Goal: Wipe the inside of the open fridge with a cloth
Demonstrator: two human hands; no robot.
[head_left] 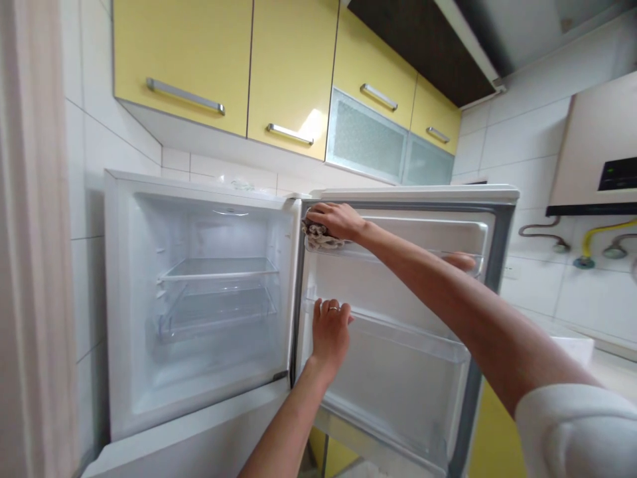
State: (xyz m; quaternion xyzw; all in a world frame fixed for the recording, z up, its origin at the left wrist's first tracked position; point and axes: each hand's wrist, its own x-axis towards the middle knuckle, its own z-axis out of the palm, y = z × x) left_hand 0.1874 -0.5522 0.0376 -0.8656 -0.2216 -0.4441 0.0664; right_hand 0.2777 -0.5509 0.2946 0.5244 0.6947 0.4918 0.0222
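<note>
My right hand (336, 220) presses a crumpled, patterned cloth (321, 238) against the upper hinge-side corner of the open refrigerator door (383, 362), by the top door shelf. Lower down, my left hand (331, 332) has its fingers curled over the rim of the middle clear door shelf (413, 335). A ring shows on one of its fingers. To the left is the open fridge compartment (204, 372), with a glass shelf (219, 267) and a clear drawer or tray (223, 315) below it.
Yellow wall cabinets (293, 60) with metal handles hang above the fridge. An egg-like brown object (460, 260) sits in the top door shelf, partly behind my right arm. On the right wall are a water heater (597, 146) and a yellow pipe (592, 239).
</note>
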